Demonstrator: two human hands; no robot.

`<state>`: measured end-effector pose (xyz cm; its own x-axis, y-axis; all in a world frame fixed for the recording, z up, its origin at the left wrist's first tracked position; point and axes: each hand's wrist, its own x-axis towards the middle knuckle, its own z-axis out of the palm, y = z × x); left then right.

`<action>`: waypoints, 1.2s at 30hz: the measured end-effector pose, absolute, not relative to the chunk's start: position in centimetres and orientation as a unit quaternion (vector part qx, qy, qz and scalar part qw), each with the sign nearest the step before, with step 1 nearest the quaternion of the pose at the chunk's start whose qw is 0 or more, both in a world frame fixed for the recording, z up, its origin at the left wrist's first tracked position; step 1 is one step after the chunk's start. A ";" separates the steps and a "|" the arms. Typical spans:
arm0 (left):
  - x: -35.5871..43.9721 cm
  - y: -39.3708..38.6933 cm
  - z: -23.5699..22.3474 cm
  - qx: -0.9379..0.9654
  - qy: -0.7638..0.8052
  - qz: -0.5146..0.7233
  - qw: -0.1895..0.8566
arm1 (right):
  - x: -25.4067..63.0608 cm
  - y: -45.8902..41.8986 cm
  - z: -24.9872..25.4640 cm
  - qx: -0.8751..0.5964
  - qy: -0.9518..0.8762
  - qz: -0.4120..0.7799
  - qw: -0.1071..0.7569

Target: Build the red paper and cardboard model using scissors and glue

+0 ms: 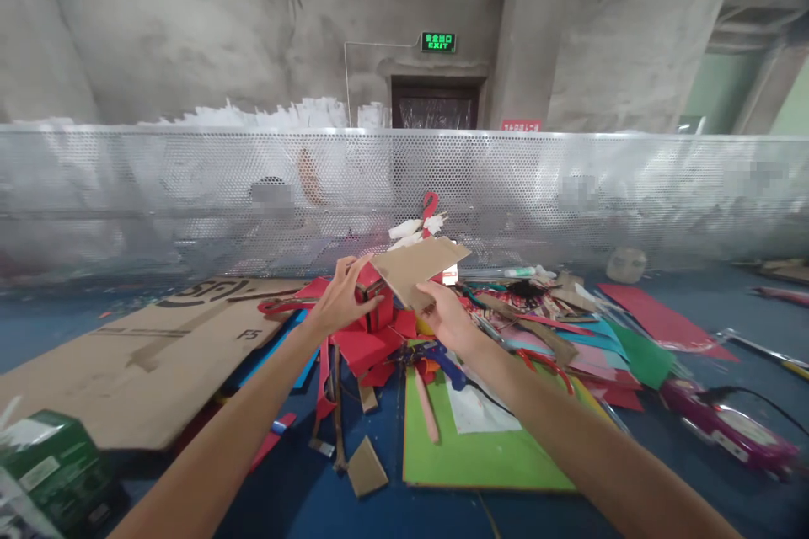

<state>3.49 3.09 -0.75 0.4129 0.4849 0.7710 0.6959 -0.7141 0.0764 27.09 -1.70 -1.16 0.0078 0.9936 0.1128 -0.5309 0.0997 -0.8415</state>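
My left hand (pixel 340 301) and my right hand (pixel 446 316) are both stretched forward over a heap of craft scraps. Between them they hold up a brown cardboard piece (pixel 417 268), tilted. The left fingers curl around its left edge, close against a red folded paper shape (pixel 372 307). The right hand pinches its lower right edge. Below them lie red foam pieces (pixel 363 349) and blue-handled scissors (pixel 442 360).
A green cutting mat (pixel 474 455) lies under my right forearm. A large flat cardboard sheet (pixel 139 354) is at the left, a green box (pixel 50 467) at the bottom left. Coloured paper sheets (pixel 607 345) and a purple glue gun (pixel 726 429) lie at the right. A perforated metal fence (pixel 190 185) runs behind.
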 end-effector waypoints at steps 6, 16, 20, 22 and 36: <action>4.7 2.3 -0.4 -0.820 -0.368 -0.416 0.140 | 26.3 -2.7 -0.8 -0.313 -0.367 0.615 0.623; 4.5 2.1 -0.4 -0.833 -0.357 -0.391 0.163 | 25.5 -3.9 -0.8 -0.297 -0.366 0.647 0.599; 4.3 2.3 -0.4 -0.843 -0.355 -0.372 0.157 | 25.4 -4.2 -0.6 -0.293 -0.358 0.650 0.603; 4.2 2.2 -0.3 -0.845 -0.357 -0.365 0.160 | 25.5 -4.2 -0.5 -0.292 -0.356 0.650 0.605; 4.4 2.0 0.5 -0.854 -0.372 -0.314 0.181 | 26.2 -4.2 -0.7 -0.301 -0.334 0.658 0.603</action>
